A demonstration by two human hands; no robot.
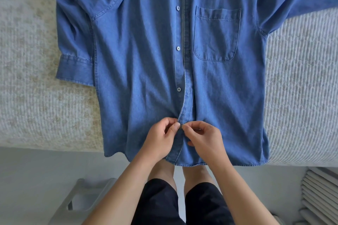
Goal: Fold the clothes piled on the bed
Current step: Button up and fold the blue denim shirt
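Note:
A blue denim shirt (142, 56) lies front-up and spread flat on the bed (36, 97), its hem hanging slightly over the near edge. It has a chest pocket (216, 34) on the right and a row of buttons down the middle. Its left sleeve is folded down beside the body, cuff (75, 68) showing. My left hand (161, 139) pinches the left edge of the placket near the hem. My right hand (203, 139) pinches the lowest button and the right edge against it. Both hands touch at the fingertips.
The bed cover is a pale textured quilt. Below the bed edge is a grey floor with a light plastic stool or bin (80, 201) at lower left and a slatted white object (320, 193) at lower right. My legs in dark shorts stand against the bed.

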